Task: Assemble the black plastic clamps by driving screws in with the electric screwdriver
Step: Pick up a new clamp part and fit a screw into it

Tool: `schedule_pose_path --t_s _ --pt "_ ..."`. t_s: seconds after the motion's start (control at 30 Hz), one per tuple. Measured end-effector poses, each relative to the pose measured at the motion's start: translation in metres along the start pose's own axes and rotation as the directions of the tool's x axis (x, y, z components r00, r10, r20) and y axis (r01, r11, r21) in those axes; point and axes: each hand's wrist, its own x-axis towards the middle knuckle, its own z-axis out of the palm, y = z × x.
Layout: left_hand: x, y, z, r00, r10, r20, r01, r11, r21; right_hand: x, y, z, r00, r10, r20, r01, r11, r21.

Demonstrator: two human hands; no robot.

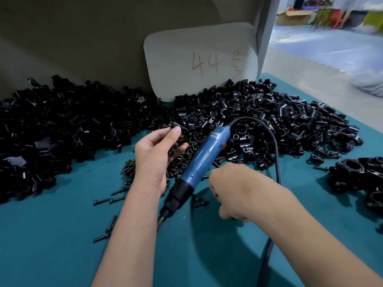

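Left hand [154,156] pinches a black plastic clamp [179,136] over the teal surface [62,235]; right hand [238,189] curls down beside the blue electric screwdriver [199,162], its grip impossible to tell.

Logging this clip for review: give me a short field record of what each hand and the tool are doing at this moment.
left hand: raised, holds a black clamp
right hand: low over loose screws, fingers curled under; what it holds is hidden
electric screwdriver: blue, lying tilted between the hands, bit end toward the person; not clearly gripped
surface: teal table
stock: piles of black clamp parts
finished: assembled clamps at far right
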Motion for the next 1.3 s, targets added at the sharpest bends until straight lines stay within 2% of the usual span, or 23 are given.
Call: schedule_pose_path --t_s 0.07,0.13,0.2,0.23,0.27,0.33,0.4,0.43,0.47,0.53,0.63,0.83,0.97,1.1,1.23,1.3 --pt "0.0 0.001 0.0 1.0 -0.005 -0.005 0.005 1.0 -0.002 0.0 0.004 0.0 1.0 0.0 0.001 0.0 1.0 0.023" --pt "0.0 0.001 0.0 1.0 -0.009 -0.012 0.009 1.0 -0.009 -0.001 0.013 0.0 0.999 0.008 0.032 -0.012 0.992 0.126" --pt "-0.001 0.001 0.001 1.0 -0.013 -0.01 0.013 1.0 -0.021 -0.001 0.026 0.001 0.998 -0.001 0.055 -0.016 0.949 0.315" --pt "-0.001 0.001 0.001 1.0 -0.012 -0.008 0.012 1.0 -0.027 0.0 0.032 0.003 0.998 -0.023 0.054 -0.004 0.888 0.46" --pt "0.0 0.001 0.001 1.0 -0.009 -0.007 0.009 0.999 -0.031 0.0 0.038 0.004 0.997 -0.061 0.04 0.022 0.777 0.629" --pt "-0.001 0.002 0.002 1.0 -0.011 -0.006 0.011 1.0 -0.029 0.0 0.05 -0.001 0.986 -0.155 -0.063 0.119 0.387 0.914" --pt "0.0 0.001 0.002 1.0 -0.009 -0.011 0.009 1.0 -0.017 0.001 0.059 -0.009 0.959 -0.186 -0.212 0.214 -0.014 0.977" --pt "0.0 0.001 0.002 1.0 -0.012 -0.009 0.012 1.0 -0.015 0.003 0.062 -0.014 0.952 -0.162 -0.259 0.237 -0.145 0.961" --pt "0.0 0.002 0.002 1.0 -0.015 -0.006 0.015 1.0 -0.017 0.005 0.064 -0.018 0.953 -0.127 -0.277 0.244 -0.227 0.943" --pt "-0.001 0.001 0.002 1.0 -0.012 0.0 0.012 1.0 -0.006 0.014 0.066 -0.026 0.959 -0.082 -0.272 0.238 -0.295 0.926" --pt "-0.003 0.002 0.002 0.999 -0.026 0.032 0.027 1.0 -0.011 0.03 0.061 -0.032 0.957 -0.028 -0.288 0.268 -0.293 0.918" --pt "-0.001 0.001 0.001 0.989 0.038 0.145 -0.042 0.999 0.021 0.057 0.049 -0.025 0.88 0.218 -0.421 0.451 -0.112 0.885" --pt "0.0 -0.001 0.001 0.986 0.055 0.156 -0.064 0.997 0.05 0.068 0.039 -0.018 0.834 0.243 -0.495 0.512 -0.006 0.859" --pt "0.0 0.0 0.0 0.985 0.037 0.169 -0.049 0.997 0.064 0.076 0.036 -0.014 0.8 0.248 -0.547 0.56 0.019 0.828" --pt "-0.001 0.003 -0.001 0.982 0.031 0.185 -0.041 0.998 0.047 0.082 0.028 -0.008 0.698 0.284 -0.657 0.645 0.15 0.75" --pt "-0.003 0.003 0.0 0.98 0.029 0.195 -0.035 0.999 0.027 0.084 0.025 -0.006 0.674 0.314 -0.669 0.67 0.122 0.733"
